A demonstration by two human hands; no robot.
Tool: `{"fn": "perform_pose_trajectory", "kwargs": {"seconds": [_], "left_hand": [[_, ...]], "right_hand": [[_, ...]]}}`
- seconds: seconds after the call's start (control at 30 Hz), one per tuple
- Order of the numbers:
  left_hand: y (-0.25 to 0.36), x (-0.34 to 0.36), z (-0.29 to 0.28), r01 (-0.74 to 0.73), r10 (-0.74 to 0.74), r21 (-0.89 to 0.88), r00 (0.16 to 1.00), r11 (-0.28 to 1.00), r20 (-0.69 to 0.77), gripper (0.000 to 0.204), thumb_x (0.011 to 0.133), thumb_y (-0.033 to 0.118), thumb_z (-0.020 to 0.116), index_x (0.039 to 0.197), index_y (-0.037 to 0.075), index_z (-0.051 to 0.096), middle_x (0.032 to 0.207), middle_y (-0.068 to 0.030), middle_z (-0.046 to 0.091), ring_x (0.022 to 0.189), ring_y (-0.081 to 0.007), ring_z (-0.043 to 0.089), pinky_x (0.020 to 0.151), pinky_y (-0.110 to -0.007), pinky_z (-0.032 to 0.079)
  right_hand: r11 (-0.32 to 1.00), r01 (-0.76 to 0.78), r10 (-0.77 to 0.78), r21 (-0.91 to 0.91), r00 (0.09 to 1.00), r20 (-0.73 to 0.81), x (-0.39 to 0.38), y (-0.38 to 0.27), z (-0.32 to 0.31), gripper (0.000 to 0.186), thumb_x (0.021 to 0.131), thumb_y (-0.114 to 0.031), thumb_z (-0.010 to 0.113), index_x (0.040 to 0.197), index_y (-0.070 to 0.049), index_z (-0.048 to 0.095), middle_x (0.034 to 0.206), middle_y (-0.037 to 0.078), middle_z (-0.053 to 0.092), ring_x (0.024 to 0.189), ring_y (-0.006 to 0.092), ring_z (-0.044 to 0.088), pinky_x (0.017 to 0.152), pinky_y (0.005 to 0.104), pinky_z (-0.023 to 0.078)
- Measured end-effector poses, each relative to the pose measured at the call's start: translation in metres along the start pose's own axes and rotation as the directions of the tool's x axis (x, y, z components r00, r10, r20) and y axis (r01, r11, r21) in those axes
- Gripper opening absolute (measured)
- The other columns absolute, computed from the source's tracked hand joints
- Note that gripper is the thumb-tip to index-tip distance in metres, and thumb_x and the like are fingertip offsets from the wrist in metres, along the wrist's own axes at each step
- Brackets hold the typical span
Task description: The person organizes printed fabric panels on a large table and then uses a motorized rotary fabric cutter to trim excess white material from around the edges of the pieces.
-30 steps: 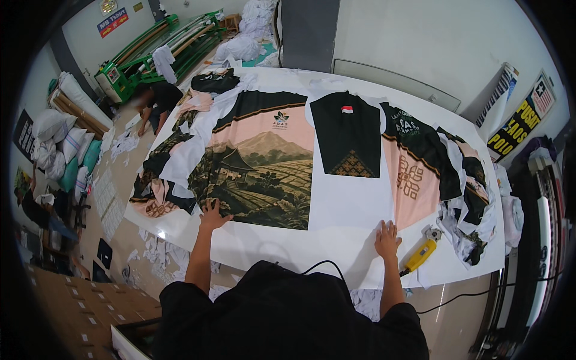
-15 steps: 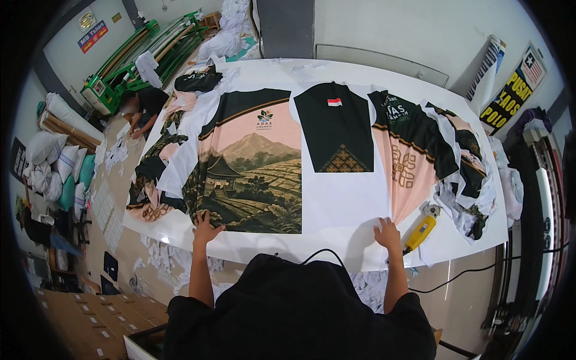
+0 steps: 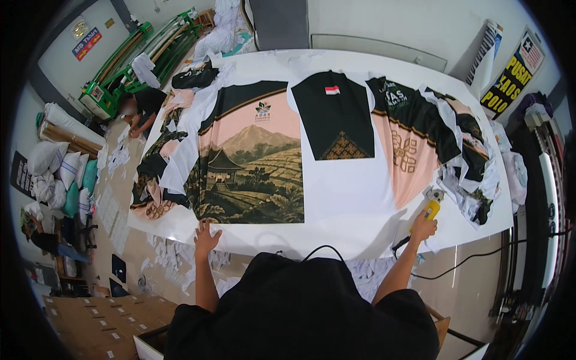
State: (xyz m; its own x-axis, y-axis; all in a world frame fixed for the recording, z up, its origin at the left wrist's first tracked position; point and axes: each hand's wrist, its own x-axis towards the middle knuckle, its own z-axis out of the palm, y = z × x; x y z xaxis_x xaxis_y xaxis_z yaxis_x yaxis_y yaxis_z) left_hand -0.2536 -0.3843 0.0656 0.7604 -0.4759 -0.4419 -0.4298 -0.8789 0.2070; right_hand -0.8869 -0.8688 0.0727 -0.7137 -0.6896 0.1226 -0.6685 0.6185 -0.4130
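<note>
On the white table (image 3: 282,239) lies a printed fabric panel (image 3: 252,180), pink and dark green with a mountain scene. My left hand (image 3: 206,237) rests at its lower left edge, fingers spread. My right hand (image 3: 424,228) is closed around a yellow electric fabric cutter (image 3: 432,209), round metal head pointing away from me, cord trailing back. A dark panel with a small red-and-white patch (image 3: 333,114) lies on white cloth in the middle. Right of it is a pink and dark piece with a gold motif (image 3: 403,162).
Mixed cloth piles lie at the table's left (image 3: 162,180) and right (image 3: 471,150). A crouching person (image 3: 144,105) is beside the left end, another (image 3: 51,240) farther left. A green roller machine (image 3: 120,72), stacked sacks (image 3: 57,168) and cardboard (image 3: 102,324) stand around; a black cable (image 3: 480,255) hangs at right.
My right hand has moved rightward from the table's edge onto the yellow cutter and closed around it. My left hand stays near the printed panel's lower corner. The view has shifted slightly.
</note>
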Motion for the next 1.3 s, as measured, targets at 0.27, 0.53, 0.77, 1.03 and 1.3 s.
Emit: {"fn": "perform_pose_trajectory", "kwargs": {"seconds": [0.27,0.53,0.77,1.03,1.3], "left_hand": [[-0.008,-0.002,-0.002,-0.057,0.057,0.003,0.993,0.998,-0.102,0.079,0.09,0.055,0.066,0.151,0.009,0.046,0.162,-0.024,0.032,0.147,-0.0531,0.029,0.112,-0.069,0.031],[0.021,0.046,-0.029,-0.367,0.339,-0.07,0.905,0.928,-0.256,0.067,0.094,0.042,0.067,0.146,0.004,0.051,0.157,-0.0263,0.04,0.143,-0.045,0.04,0.109,-0.058,0.04],[0.041,0.059,-0.026,-0.427,0.415,-0.027,0.891,0.904,-0.183,0.072,0.094,0.04,0.068,0.153,0.009,0.043,0.165,-0.0233,0.025,0.15,-0.0446,0.029,0.117,-0.059,0.028],[0.047,0.074,-0.029,-0.411,0.419,0.162,0.908,0.897,-0.021,0.099,0.084,0.053,0.077,0.163,0.021,0.027,0.171,-0.0172,0.009,0.154,-0.0486,0.014,0.116,-0.07,0.021],[0.033,0.075,-0.016,-0.372,0.371,0.091,0.928,0.924,0.022,0.107,0.077,0.058,0.08,0.163,0.03,0.024,0.172,-0.0155,0.004,0.151,-0.0567,0.014,0.106,-0.081,0.026]], "right_hand": [[0.822,-0.2,-0.035,0.533,0.917,0.398,0.027,0.041,0.018,0.06,0.085,-0.048,0.078,0.097,0.01,0.069,0.085,0.016,0.071,0.076,0.027,0.073,0.064,0.0397,0.058],[0.494,-0.494,-0.109,0.715,0.781,0.615,-0.026,0.042,-0.056,0.057,0.093,-0.043,0.072,0.104,0.01,0.054,0.083,0.017,0.064,0.069,0.0301,0.073,0.056,0.0352,0.062],[0.432,-0.292,-0.269,0.853,0.862,0.431,-0.217,0.047,-0.145,0.048,0.097,-0.018,0.066,0.129,0.002,0.038,0.098,0.016,0.064,0.082,0.0306,0.073,0.063,0.0402,0.063],[0.863,0.294,-0.498,0.411,0.634,0.592,-0.325,0.03,-0.16,0.066,0.091,-0.029,0.07,0.143,-0.002,0.04,0.103,0.027,0.071,0.091,0.0422,0.071,0.075,0.0474,0.056],[0.752,0.62,-0.571,0.225,0.442,0.691,-0.38,0.006,-0.18,0.067,0.09,-0.025,0.069,0.144,-0.003,0.037,0.118,0.035,0.063,0.103,0.052,0.064,0.084,0.0566,0.052]]}}
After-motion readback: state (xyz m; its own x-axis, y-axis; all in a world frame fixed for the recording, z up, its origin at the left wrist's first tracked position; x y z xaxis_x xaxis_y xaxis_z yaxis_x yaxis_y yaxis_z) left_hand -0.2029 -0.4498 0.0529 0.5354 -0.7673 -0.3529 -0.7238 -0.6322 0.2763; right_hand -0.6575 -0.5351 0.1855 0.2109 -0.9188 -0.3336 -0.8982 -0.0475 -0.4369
